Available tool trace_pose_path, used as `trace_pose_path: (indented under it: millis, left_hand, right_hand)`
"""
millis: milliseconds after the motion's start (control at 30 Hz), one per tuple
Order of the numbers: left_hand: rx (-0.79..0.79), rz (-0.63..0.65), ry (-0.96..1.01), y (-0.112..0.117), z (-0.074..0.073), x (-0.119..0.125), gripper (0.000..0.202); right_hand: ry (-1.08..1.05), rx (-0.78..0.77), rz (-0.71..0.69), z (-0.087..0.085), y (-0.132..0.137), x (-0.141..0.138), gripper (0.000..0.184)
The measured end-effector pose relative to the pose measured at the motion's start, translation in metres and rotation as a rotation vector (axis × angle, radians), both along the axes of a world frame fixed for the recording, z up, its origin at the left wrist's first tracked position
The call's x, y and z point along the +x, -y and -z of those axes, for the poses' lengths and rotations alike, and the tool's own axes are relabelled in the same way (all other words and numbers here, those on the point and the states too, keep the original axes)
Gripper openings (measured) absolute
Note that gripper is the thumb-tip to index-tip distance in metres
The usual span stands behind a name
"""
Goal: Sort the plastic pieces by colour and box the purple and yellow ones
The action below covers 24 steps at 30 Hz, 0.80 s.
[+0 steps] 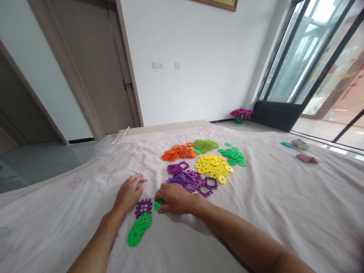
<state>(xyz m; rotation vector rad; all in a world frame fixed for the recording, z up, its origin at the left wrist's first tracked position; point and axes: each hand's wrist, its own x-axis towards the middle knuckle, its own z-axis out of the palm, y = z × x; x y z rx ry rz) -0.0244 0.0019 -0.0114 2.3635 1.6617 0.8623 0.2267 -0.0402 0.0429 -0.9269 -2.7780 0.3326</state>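
1. My right hand [176,198]: fingertips closed in a pinch on a green snowflake disc [158,204], low on the pink cloth [284,212], at the hand's 9 o'clock.
2. My left hand [129,193]: palm down, fingers spread, gripping nothing. Purple grid tile [143,207] is just beside it at 4 o'clock.
3. Green disc chain [139,229] is at the tile's 6 o'clock.
4. My call: pin the tile flat with the left hand, line up slot to slot, push straight, no twisting.
5. Keep my wrist off the purple pile [193,180] at 1 o'clock.
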Motion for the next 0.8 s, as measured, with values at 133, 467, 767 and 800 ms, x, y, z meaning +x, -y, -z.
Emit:
trace_pose_path:
  millis: [133, 467, 767, 800]
  left_hand:
    - [0.0, 0.003, 0.005, -0.0001, 0.0003, 0.0002, 0.029]
    - [0.005, 0.002, 0.012, -0.0009, 0.0011, -0.0001, 0.029]
    - [-0.001, 0.0, 0.01, 0.0009, -0.001, 0.0012, 0.029]
    - [-0.003, -0.001, 0.007, 0.0013, -0.0015, 0.0015, 0.029]
  right_hand:
    - [0.007, 0.016, 0.01, 0.0011, 0.0018, -0.0001, 0.038]
    - [0.036, 0.055, 0.053, -0.0049, 0.0077, -0.0005, 0.037]
    - [-0.017, 0.001, 0.064, -0.0035, 0.0038, 0.0018, 0.039]
    - [-0.023, -0.005, 0.067, -0.0041, 0.003, 0.0028, 0.038]
